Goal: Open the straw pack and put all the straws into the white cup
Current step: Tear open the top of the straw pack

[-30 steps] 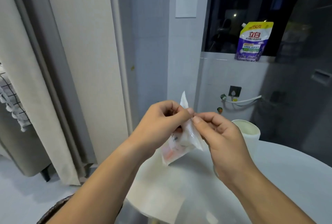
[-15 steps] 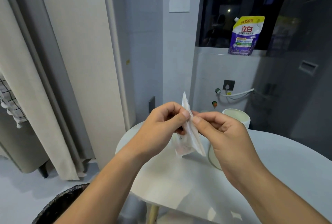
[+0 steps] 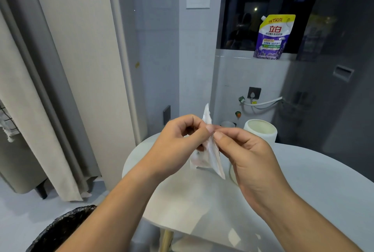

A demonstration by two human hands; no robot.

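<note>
Since a second ago, our view has tipped down and the hands have lifted slightly, so more of the round white table (image 3: 303, 191) and a black-lined bin (image 3: 60, 233) at seven o'clock now show, while the pinch on the pack looks unchanged. We hold the straw pack (image 3: 208, 154) in the air at the centre of the view, above the table's near-left edge, its top corner sticking up at twelve o'clock from our fingers. Our left hand (image 3: 178, 146) pinches the film near the top between thumb and curled forefinger; our right hand (image 3: 249, 156) pinches the same edge from three o'clock with thumb and forefinger pressed together, the other fingers folded loosely. We judge the pack still sealed, with the tear only being started. If we pull too sharply the thin film could split all the way down and spill straws onto the table or over its edge toward the bin; slippery plastic could also slide out of either pinch. The white cup (image 3: 261, 132) stands upright on the table at two o'clock of the hands, just beyond the right knuckles, and it looks empty, though we cannot see its bottom. What lies inside the pack is blurred; we make out only pale and reddish shapes.
</note>
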